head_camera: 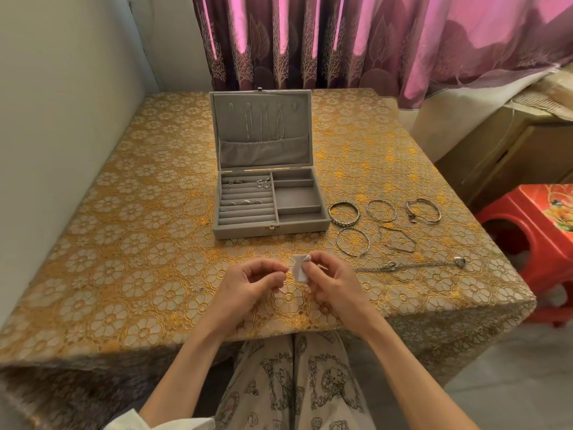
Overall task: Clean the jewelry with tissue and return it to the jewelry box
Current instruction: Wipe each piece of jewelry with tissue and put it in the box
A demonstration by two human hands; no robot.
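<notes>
A grey jewelry box (297, 225) stands open mid-table, with rings in its left rolls and chains hanging in its lid (263, 125). My right hand (328, 280) pinches a small white tissue (300, 268) together with a tiny piece of jewelry whose tip pokes out at the fingers. My left hand (248, 283) is beside it, fingers curled, thumb and forefinger nearly touching the tissue's left edge; whether it holds anything is hidden. Several bracelets lie right of the box: a beaded bangle (344, 213), a thin bangle (381, 210), a chain bracelet (423, 210), a hoop (353, 242). A heart-pendant chain (409, 265) lies nearer.
The table (124, 243) wears a gold floral cloth and sits against a wall on the left. Purple curtains (341, 41) hang behind. A red plastic stool (533, 231) and a cardboard box (508, 156) stand to the right. My patterned trousers show below the table edge.
</notes>
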